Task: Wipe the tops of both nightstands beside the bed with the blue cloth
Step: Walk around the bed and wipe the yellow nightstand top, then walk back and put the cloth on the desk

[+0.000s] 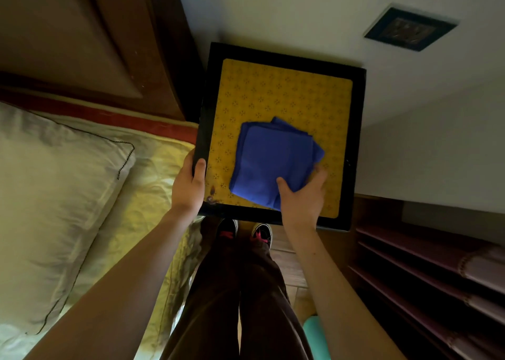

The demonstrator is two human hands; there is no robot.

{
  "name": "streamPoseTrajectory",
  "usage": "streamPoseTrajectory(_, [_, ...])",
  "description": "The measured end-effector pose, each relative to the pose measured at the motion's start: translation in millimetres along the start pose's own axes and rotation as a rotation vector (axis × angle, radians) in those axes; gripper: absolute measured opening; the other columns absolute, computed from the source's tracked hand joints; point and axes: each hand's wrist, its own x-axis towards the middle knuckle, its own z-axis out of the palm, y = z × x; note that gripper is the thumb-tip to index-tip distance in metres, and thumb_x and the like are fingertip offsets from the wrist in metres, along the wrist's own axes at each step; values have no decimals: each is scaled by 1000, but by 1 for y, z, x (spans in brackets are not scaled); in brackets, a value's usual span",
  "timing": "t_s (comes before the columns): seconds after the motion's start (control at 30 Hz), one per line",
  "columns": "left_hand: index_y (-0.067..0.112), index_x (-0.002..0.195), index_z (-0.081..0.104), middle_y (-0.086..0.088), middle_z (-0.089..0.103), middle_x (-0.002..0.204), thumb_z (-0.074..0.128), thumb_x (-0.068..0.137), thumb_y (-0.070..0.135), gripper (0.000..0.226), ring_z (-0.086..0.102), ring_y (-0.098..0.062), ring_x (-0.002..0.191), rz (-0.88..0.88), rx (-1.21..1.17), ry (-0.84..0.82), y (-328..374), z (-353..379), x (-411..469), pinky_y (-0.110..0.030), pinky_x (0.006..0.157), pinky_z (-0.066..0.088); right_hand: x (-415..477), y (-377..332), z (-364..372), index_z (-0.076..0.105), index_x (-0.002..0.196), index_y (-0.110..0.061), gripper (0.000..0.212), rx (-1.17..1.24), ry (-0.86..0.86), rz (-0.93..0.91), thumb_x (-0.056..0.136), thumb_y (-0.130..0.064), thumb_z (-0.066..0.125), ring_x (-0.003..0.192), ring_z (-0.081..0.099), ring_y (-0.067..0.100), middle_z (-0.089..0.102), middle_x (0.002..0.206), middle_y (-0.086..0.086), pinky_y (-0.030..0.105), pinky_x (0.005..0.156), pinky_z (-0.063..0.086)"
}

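Observation:
A black nightstand (358, 130) stands against the wall beside the bed, its top covered by a yellow patterned mat (284, 92). The folded blue cloth (270, 163) lies on the near half of the mat. My right hand (302, 195) grips the cloth at its near right corner, thumb on top. My left hand (188, 184) clasps the nightstand's near left edge, thumb over the rim. The second nightstand is out of view.
The bed with a white pillow (52, 195) and yellow sheet (147, 184) lies left, its wooden headboard (90, 40) behind. Dark shelves (426, 277) stand at the right. A wall socket (408, 29) sits above. My legs and shoes (246, 231) are in front of the nightstand.

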Motion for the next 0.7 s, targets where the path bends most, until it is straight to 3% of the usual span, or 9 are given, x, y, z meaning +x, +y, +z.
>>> streamPoseTrajectory(0.1, [22,137,42,-5,65,104,29,102,41,42,60,-24,82,1,81,-17,3,-3,0,-33,62,39,8,-7,-3,40,133,0,72,174,-29,202,77,-20,80,112,60,35,55,131,17,28,77,46])
streamPoseTrajectory(0.2, [15,130,44,-12,63,94,29,103,35,37,57,-28,74,4,172,-36,9,-7,-1,-35,58,36,10,-12,-6,58,119,1,47,289,-143,296,80,-18,77,106,63,37,63,121,17,36,78,49])
streamPoseTrajectory(0.37, [8,123,47,-15,62,101,37,101,24,30,57,-33,80,-24,251,-121,24,-22,-16,-34,54,35,-8,-39,-30,56,111,-18,24,352,-274,80,90,-14,66,97,59,20,59,110,1,33,85,49])
streamPoseTrajectory(0.5, [7,134,45,-16,57,129,36,102,27,39,55,-34,115,40,255,-180,57,-54,-55,-34,80,40,-34,-71,-70,57,106,-14,14,340,-341,-90,93,-10,61,82,61,3,63,97,-2,22,74,55])
streamPoseTrajectory(0.63, [17,125,53,-7,63,119,34,100,42,40,58,-24,112,223,177,-176,115,-101,-111,-36,88,43,-70,-109,-127,56,105,-21,13,341,-363,-196,94,-13,60,82,62,4,63,97,-3,11,67,51])
streamPoseTrajectory(0.7, [19,119,56,1,64,114,34,100,42,37,59,-15,106,337,155,-153,148,-125,-143,-35,88,45,-90,-125,-158,57,109,-20,15,338,-365,-238,95,-15,60,87,63,6,64,99,-4,16,73,51])
